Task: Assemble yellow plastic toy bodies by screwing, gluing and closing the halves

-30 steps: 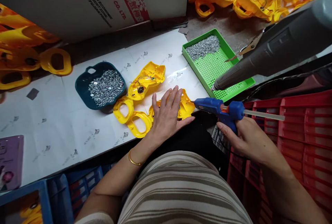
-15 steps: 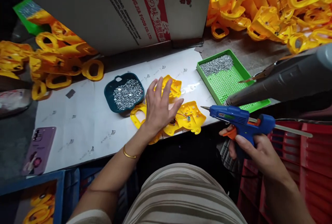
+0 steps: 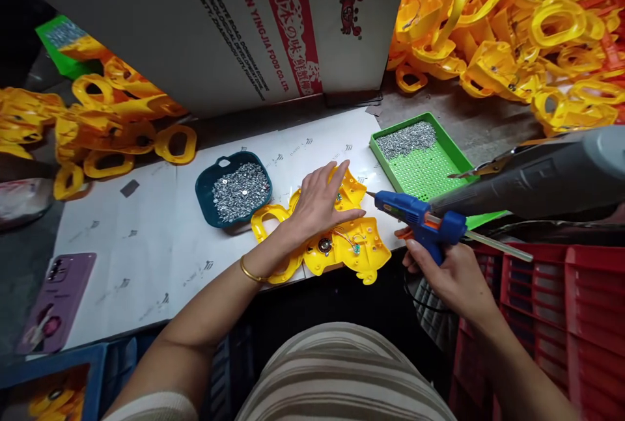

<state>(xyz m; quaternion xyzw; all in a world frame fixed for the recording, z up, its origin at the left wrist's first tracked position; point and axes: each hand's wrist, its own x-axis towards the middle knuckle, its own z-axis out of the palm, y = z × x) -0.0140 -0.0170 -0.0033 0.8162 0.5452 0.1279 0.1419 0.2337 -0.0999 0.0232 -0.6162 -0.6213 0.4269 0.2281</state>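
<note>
My right hand (image 3: pixel 456 278) is wrapped round the handle of a blue glue gun (image 3: pixel 424 216), with a pale glue stick out of its back. The nozzle points left at the yellow plastic shells. My left hand (image 3: pixel 319 203) lies over the shells, its fingers stretched out and thumb apart; whether it touches them I cannot tell. Below that hand, the near shell (image 3: pixel 371 252) shows its inside, with a round speaker, thin wires and a small green board. The far shell (image 3: pixel 354 190) is partly hidden by my fingers. A yellow handle loop (image 3: pixel 263 222) shows left of my wrist.
A dark teal bowl (image 3: pixel 202 196) of small metal screws stands left; a green perforated tray (image 3: pixel 420 174) with screws stands right. A grey tube (image 3: pixel 532 167) juts in from the right. A white carton (image 3: pixel 361 63) stands behind, yellow parts (image 3: pixel 508 50) piled beside it. A purple phone (image 3: pixel 58 297) lies left.
The glue gun in my right hand has moved left, its nozzle now close to the far shell. My left hand has shifted slightly right, and the far shell has also moved right.
</note>
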